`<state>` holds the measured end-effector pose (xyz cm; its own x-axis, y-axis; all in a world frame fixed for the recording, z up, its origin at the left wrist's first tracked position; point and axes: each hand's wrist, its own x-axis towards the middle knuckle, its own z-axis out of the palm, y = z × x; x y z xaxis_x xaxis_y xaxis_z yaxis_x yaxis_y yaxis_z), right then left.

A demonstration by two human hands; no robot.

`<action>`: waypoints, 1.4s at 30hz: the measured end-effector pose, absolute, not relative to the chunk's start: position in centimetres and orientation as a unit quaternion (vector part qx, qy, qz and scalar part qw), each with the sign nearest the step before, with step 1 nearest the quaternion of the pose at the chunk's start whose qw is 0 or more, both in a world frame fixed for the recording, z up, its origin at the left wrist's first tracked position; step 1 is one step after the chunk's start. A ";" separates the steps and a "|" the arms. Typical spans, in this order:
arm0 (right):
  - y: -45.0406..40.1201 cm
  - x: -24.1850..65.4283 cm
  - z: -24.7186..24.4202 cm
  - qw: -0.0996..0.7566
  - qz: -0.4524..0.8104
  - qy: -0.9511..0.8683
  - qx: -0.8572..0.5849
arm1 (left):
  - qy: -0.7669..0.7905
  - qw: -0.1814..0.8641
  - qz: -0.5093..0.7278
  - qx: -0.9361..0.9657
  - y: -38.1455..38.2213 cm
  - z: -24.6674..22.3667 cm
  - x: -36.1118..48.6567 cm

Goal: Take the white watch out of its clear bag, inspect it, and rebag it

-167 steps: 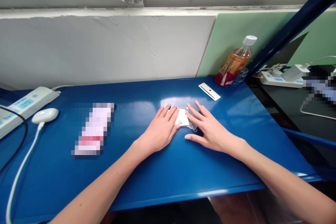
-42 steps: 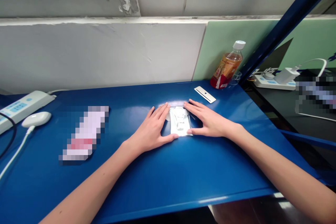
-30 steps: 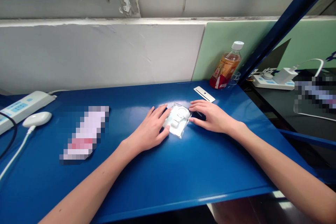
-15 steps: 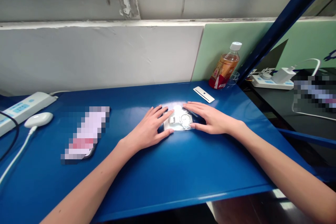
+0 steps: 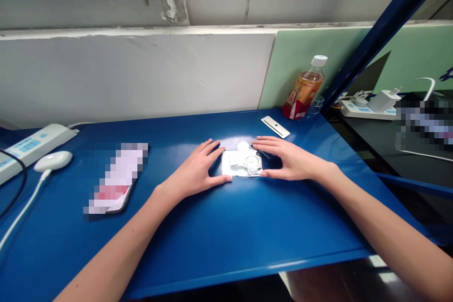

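Observation:
A small clear plastic packet point(image 5: 239, 163) lies flat on the blue tabletop point(image 5: 226, 226), shining with glare. Inside it shows a pale item with a round, dial-like part; its exact kind is hard to make out. At the packet's left edge rests my left hand point(image 5: 196, 167), fingers spread and thumb by the near corner. On the other side my right hand point(image 5: 286, 158) is open too, its thumb at the near right corner and its fingertips by the far right corner. Neither hand is closed around the packet.
Behind the packet lies a white slotted strip point(image 5: 275, 127). A drink bottle point(image 5: 303, 92) stands against the green panel. To the left are a blurred phone point(image 5: 118, 179), a white oval device on a cable point(image 5: 53, 161) and a power strip point(image 5: 31, 148). A blue post point(image 5: 375, 33) rises at right.
The fingers of my left hand have drawn back to the left off the packet, uncovering more of it. My right hand has shifted slightly right.

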<state>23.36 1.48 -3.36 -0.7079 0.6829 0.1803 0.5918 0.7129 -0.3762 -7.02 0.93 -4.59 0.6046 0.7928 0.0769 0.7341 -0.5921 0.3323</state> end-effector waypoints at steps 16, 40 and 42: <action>1.3 23.2 -3.6 0.145 0.223 -0.881 -0.391 | 0.446 0.121 0.096 0.882 0.4 -4.4 -6.2; 1.3 23.0 -4.4 0.124 0.132 -0.907 -0.379 | 0.380 0.096 0.142 0.909 0.0 -4.7 -5.7; 1.2 22.9 -4.4 0.132 0.124 -0.908 -0.379 | 0.384 0.102 0.145 0.906 0.1 -4.8 -5.7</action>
<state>22.93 1.16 -4.44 -0.6781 0.7205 0.1448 0.6550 0.6819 -0.3256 -5.71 0.06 -4.76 0.6624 0.7263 0.1837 0.6670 -0.6834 0.2967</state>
